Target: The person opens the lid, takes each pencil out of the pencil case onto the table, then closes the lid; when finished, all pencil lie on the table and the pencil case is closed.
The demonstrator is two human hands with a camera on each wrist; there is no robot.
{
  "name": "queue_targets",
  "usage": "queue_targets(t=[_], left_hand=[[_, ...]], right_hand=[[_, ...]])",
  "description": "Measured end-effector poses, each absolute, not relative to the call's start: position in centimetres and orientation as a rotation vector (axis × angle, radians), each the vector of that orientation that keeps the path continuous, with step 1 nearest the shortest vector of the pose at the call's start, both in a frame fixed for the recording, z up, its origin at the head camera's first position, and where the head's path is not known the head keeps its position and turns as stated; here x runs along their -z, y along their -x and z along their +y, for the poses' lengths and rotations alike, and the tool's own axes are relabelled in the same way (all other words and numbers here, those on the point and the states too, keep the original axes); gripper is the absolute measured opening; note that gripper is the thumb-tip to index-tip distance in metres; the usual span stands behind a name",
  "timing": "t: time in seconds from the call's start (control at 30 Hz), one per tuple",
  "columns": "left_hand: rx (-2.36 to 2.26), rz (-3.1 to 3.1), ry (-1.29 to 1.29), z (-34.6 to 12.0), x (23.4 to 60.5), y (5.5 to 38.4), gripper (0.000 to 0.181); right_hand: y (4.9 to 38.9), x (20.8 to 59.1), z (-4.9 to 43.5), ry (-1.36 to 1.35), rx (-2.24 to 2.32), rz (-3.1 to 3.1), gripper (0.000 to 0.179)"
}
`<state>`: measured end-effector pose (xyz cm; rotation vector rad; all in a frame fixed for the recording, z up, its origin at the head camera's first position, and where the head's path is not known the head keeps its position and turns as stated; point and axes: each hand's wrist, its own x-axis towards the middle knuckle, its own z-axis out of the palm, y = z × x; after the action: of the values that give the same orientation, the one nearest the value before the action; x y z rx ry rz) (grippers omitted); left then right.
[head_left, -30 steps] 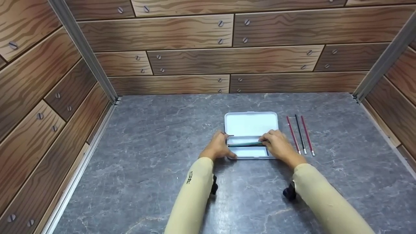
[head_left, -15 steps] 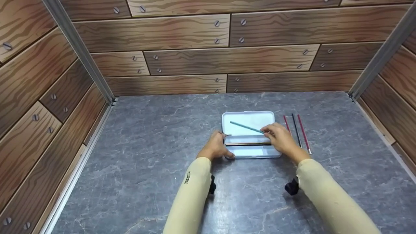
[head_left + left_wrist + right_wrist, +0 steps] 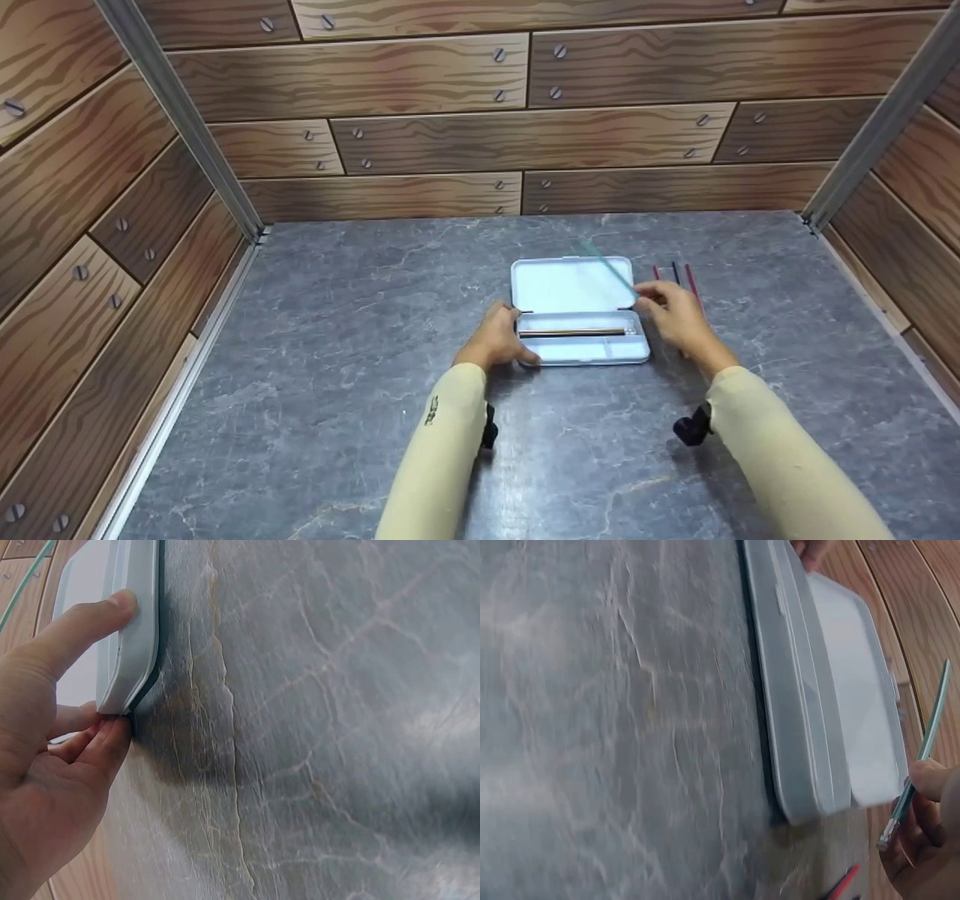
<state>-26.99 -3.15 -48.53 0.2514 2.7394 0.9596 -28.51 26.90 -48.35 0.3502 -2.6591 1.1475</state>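
Observation:
A white pencil case lies open on the table, its lid laid back behind it. My left hand grips the case's left end; in the left wrist view the thumb is over the front edge and the fingers are at the end wall. Inside, dark and brownish pencils lie lengthwise in the back compartment. Beyond the case's right side my right hand pinches a green pencil near its eraser end, the other end slanting up over the lid in the head view.
To the right lie a red pencil, a black pencil and another red pencil, partly hidden by my right hand. Wood-patterned walls enclose the grey marbled table at the back and sides.
My right hand has lifted the green pencil out of the case and carried it right, tilting it upward. The left hand keeps its hold on the case.

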Motion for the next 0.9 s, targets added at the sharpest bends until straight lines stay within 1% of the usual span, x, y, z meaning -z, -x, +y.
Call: queue_targets(t=[0.27,0.53,0.73,0.9], left_hand=[[-0.964,2.722,-0.22,-3.0,48.5,27.0,0.089],[-0.966,2.73,-0.24,-3.1,48.5,27.0,0.088],[-0.975,2.729,-0.248,-3.2,48.5,27.1,0.089],[-0.993,2.73,-0.235,-3.3,48.6,27.1,0.088]], right_hand=[[28.5,49.0,31.4,-0.131,-1.307,-2.575,0.026],[28.0,49.6,36.3,0.094,-1.219,-2.623,0.03],[27.9,50.2,37.2,0.231,-1.119,-2.719,0.031],[27.9,50.6,36.8,0.247,-0.896,-2.775,0.027]])
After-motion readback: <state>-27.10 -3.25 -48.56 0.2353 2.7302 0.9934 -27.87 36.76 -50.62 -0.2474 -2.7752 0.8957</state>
